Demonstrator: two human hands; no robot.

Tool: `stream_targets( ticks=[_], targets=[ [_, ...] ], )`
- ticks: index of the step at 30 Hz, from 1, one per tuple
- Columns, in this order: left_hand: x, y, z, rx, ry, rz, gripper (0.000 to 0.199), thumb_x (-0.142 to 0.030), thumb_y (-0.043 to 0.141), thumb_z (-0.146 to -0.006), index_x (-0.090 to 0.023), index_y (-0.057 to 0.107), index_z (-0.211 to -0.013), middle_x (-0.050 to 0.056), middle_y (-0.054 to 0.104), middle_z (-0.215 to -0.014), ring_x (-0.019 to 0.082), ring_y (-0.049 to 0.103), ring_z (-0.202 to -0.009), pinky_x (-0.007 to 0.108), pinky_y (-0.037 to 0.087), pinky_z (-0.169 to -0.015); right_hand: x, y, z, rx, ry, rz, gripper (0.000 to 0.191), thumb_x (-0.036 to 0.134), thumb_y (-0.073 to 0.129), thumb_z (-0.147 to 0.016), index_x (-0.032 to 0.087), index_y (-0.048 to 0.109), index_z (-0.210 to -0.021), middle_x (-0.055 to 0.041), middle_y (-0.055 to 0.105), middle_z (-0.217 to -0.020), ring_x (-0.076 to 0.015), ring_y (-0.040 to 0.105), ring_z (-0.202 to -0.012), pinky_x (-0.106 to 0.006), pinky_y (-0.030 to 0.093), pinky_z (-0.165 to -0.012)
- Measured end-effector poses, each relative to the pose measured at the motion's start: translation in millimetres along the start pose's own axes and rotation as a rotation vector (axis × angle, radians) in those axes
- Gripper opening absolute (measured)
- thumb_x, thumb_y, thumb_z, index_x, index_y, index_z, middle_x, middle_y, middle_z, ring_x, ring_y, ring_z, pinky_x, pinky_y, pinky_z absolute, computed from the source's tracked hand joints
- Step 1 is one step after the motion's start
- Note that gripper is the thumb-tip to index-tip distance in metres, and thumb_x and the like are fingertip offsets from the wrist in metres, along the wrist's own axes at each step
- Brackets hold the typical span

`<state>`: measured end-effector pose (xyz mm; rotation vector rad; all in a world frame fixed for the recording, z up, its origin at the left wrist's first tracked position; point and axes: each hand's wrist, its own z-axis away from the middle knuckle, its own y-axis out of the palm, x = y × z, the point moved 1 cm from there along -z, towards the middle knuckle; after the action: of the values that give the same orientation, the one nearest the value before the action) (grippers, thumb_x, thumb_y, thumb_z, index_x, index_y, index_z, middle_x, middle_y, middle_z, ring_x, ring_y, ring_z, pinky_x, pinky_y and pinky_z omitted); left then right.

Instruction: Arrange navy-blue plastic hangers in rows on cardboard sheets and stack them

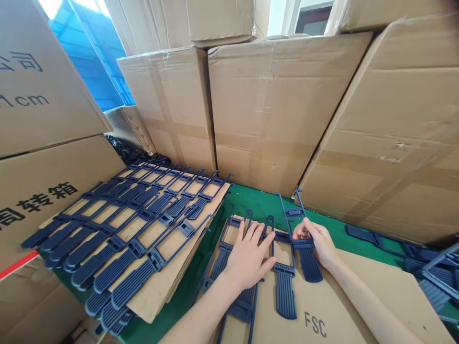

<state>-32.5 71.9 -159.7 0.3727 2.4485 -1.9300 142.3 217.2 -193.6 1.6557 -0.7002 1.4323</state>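
My right hand (315, 241) is closed round the frame of a dark blue plastic part (309, 263) with a ribbed paddle end and two long prongs. The held part is tilted, its prongs pointing up and away. Fingers spread, my left hand (251, 255) lies over similar parts on a cardboard sheet (344, 291) and hides some of them. Between the hands, another ribbed blue part (286, 291) lies with its paddle toward me. One more blue part (219, 263) shows left of my left hand.
At the left, a cardboard stack (143, 310) carries overlapping rows of blue parts (134, 282). More blue parts (437, 272) are piled at the right edge. Large cartons (272, 110) wall off the back of the green table (247, 196). Lettered cartons (46, 172) stand far left.
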Motion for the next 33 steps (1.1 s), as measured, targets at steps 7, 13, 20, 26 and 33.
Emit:
stream_targets(
  ticks=[7, 13, 20, 26, 33],
  targets=[
    [-1.4, -2.2, -1.5, 0.035, -0.013, 0.006, 0.054, -0.051, 0.039, -0.095, -0.026, 0.039, -0.142, 0.009, 0.038, -0.148, 0.029, 0.028, -0.14, 0.057, 0.011, -0.115, 1.5, -0.3, 0.7, 0.009, 0.013, -0.008, 0.044, 0.055, 0.059, -0.084, 0.018, 0.061, -0.06, -0.0059, 0.064, -0.062, -0.0149, 0.055, -0.058, -0.024, 0.042, -0.056],
    [-1.6, -3.2, -1.8, 0.037, -0.016, 0.001, 0.053, -0.052, 0.038, -0.095, -0.026, 0.04, -0.141, 0.009, 0.038, -0.148, 0.029, 0.028, -0.14, 0.057, 0.012, -0.115, 1.2, -1.3, 0.0, -0.031, 0.027, -0.028, 0.044, 0.056, 0.063, -0.08, 0.018, 0.061, -0.059, -0.0057, 0.063, -0.06, -0.0142, 0.053, -0.056, -0.024, 0.041, -0.053],
    [-0.9, -3.2, -1.5, 0.031, -0.012, -0.007, 0.053, -0.051, 0.038, -0.095, -0.026, 0.039, -0.142, 0.009, 0.039, -0.148, 0.029, 0.028, -0.139, 0.057, 0.013, -0.115, 0.3, -1.9, 0.4, -0.041, 0.036, -0.07, 0.039, 0.054, 0.064, -0.08, 0.017, 0.064, -0.069, -0.0055, 0.064, -0.061, -0.0144, 0.055, -0.056, -0.024, 0.043, -0.053],
    [-1.1, -3.4, -2.1, 0.029, -0.003, -0.008, 0.053, -0.05, 0.039, -0.095, -0.026, 0.038, -0.143, 0.009, 0.039, -0.148, 0.028, 0.028, -0.14, 0.057, 0.012, -0.115, 3.5, -3.4, 0.5, 0.017, -0.007, -0.119, 0.039, 0.041, 0.069, -0.08, 0.019, 0.059, -0.111, -0.0042, 0.068, -0.075, -0.0147, 0.059, -0.066, -0.025, 0.046, -0.061],
    [-1.1, -5.0, -3.2, 0.031, 0.001, -0.012, 0.053, -0.051, 0.04, -0.095, -0.026, 0.039, -0.142, 0.009, 0.039, -0.147, 0.028, 0.029, -0.14, 0.056, 0.013, -0.115, 5.0, -1.6, 0.5, 0.061, -0.013, -0.05, 0.044, 0.046, 0.069, -0.078, 0.019, 0.059, -0.111, -0.0073, 0.07, -0.085, -0.0206, 0.063, -0.083, -0.032, 0.048, -0.075]
  ],
)
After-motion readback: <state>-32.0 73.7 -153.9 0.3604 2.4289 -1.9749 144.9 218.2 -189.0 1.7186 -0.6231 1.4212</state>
